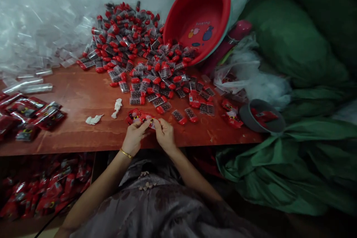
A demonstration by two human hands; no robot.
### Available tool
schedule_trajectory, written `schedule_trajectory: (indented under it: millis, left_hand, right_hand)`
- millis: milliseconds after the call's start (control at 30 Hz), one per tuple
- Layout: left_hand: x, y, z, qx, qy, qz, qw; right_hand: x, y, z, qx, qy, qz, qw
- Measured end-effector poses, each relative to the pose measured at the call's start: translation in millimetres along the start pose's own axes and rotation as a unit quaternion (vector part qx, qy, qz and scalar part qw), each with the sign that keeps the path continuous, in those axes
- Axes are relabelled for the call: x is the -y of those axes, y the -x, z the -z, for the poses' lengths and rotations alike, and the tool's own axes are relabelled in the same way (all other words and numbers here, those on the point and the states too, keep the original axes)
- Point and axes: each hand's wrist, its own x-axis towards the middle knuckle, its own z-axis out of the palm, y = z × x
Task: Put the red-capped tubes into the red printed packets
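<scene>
Small red printed foil packet point(147, 119): lying at the near edge of the reddish-brown wooden table point(80, 96), both hands pinching it. Left hand point(134, 137) and right hand point(165, 134): fingers closing narrowly on the packet's ends. Heap of red-capped clear plastic vials point(139, 55): spreading farther back. Tilted red plastic basin point(200, 16): leaning far right. Grey round cup point(260, 117): sitting right.

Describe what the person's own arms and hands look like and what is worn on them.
Both forearms are bare, with no sleeves showing and no gloves. The left hand has a thin gold bangle at the wrist. The right hand wears no visible jewellery.
</scene>
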Motion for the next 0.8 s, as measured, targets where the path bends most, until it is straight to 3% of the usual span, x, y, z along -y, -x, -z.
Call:
schedule_trajectory:
  millis: [133, 233, 267, 333, 433, 500, 633, 733, 800]
  left_hand:
    - [-1.1, -4.5, 1.3, 0.003, 0.0, 0.032, 0.999]
    - [-5.9, -8.3, 3.3, -0.01, -0.017, 0.011, 1.0]
    - [-7.8, -8.8, 3.5, -0.014, -0.021, 0.011, 1.0]
    - [-11.2, -8.6, 2.4, -0.017, -0.027, 0.021, 0.999]
    - [-12.9, -6.2, -1.3, -0.015, -0.028, 0.036, 0.999]
    - [-11.8, -4.8, -2.9, -0.013, -0.023, 0.04, 0.999]
    - [-9.2, -4.5, 1.4, -0.007, -0.017, 0.046, 0.999]
    - [-9.4, -4.5, 7.3, -0.007, -0.015, 0.046, 0.999]
    - [-10.3, -3.4, 9.4, -0.011, -0.011, 0.046, 0.999]
  right_hand:
    - [-4.2, -0.1, 10.5, 0.036, 0.025, 0.029, 0.999]
    - [-14.2, -13.5, 40.9, 0.06, 0.083, 0.074, 0.992]
    - [-19.9, -20.0, 55.1, 0.061, 0.162, 0.109, 0.979]
    - [-33.4, -32.4, 84.1, 0.065, 0.349, 0.124, 0.927]
    - [-50.6, -39.1, 114.1, 0.142, 0.484, 0.13, 0.853]
    - [-55.4, -33.4, 119.6, 0.17, 0.495, 0.134, 0.842]
    - [-51.2, -18.9, 112.7, 0.147, 0.467, 0.146, 0.86]
    - [-47.0, -24.8, 109.6, 0.142, 0.471, 0.183, 0.851]
    - [-49.4, -35.7, 108.7, 0.184, 0.454, 0.223, 0.843]
